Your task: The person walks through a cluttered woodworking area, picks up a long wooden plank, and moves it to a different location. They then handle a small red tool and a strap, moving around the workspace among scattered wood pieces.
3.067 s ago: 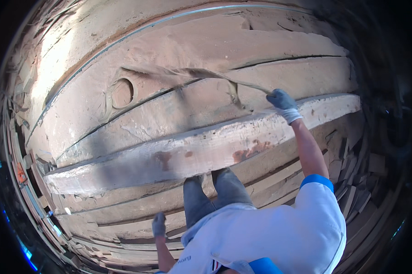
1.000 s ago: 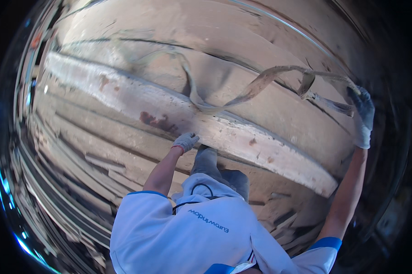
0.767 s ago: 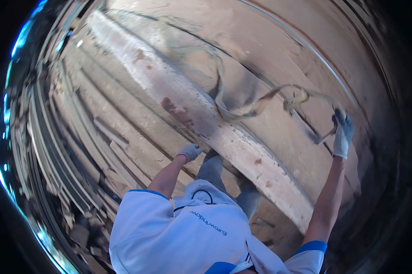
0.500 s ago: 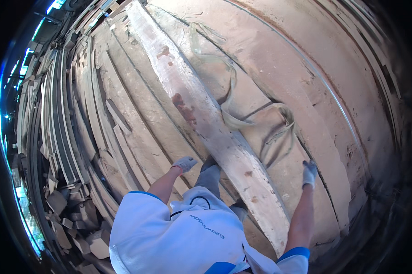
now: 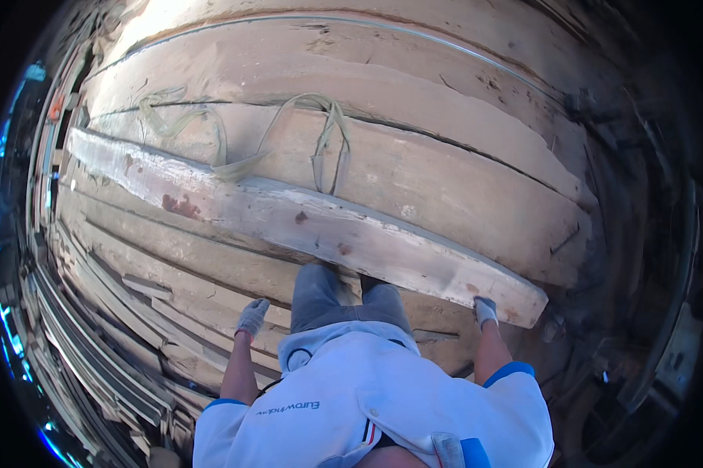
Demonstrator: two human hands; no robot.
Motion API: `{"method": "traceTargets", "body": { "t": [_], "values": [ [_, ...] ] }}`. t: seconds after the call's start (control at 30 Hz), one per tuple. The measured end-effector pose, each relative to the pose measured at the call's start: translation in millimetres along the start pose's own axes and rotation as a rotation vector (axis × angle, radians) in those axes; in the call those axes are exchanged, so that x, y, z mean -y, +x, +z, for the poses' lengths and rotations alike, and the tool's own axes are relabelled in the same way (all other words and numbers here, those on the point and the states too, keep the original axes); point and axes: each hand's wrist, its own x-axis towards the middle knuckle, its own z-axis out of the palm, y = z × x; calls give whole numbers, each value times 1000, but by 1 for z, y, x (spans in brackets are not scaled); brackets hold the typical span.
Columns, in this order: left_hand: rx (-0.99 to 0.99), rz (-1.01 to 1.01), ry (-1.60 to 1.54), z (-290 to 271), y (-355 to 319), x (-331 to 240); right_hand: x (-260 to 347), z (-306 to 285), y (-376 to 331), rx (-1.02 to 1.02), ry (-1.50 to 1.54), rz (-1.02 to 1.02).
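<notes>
Plank: a long, thick, pale plank (image 5: 304, 226) was seen laid slantwise across the view, from the upper left to the lower right, in front of the person; its near face was marked with dark spots and, left of the middle, with a reddish-brown stain (image 5: 181, 207).
Right hand: the gloved right hand (image 5: 485, 309) was placed at the near edge of the plank, close to its right end, with the fingers overlapping the near face; whether they were closed in a grip cannot be told.
Left hand: the gloved left hand (image 5: 252, 316) was held free and released, apart from the plank, to the left of the legs; its fingers were kept close together and pointed away from the body.
Strap: a flat, greenish-grey strap (image 5: 233, 170) was left lying in loose bends beyond the plank, well apart from both hands; one bend was draped over the plank's far edge, and a narrow loop was formed at its right.
Boards: wide, dusty boards (image 5: 445, 187) were spread beyond the plank, parted by dark gaps.
Offcuts: long, thin strips of wood (image 5: 102, 343) were heaped at the lower left.
Clothing: grey trousers (image 5: 316, 300) and a white shirt (image 5: 437, 382) with blue trim were worn.
</notes>
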Motion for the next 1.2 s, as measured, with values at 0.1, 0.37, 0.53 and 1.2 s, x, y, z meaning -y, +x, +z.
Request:
{"method": "traceTargets", "body": {
  "t": [0.1,0.37,0.53,1.2],
  "values": [
    [39,118,30,30,-8,0,-61,-17,-56,-46,559,188],
    [32,453,-5,129,1,31,-100,-19,-112,114,127,-157],
    [160,320,-80,195,-13,161,-152,-63,-154,80,37,-264],
    [113,154,-234,295,-43,139,-156,-111,-51,237,-107,-667]
  ]
}}
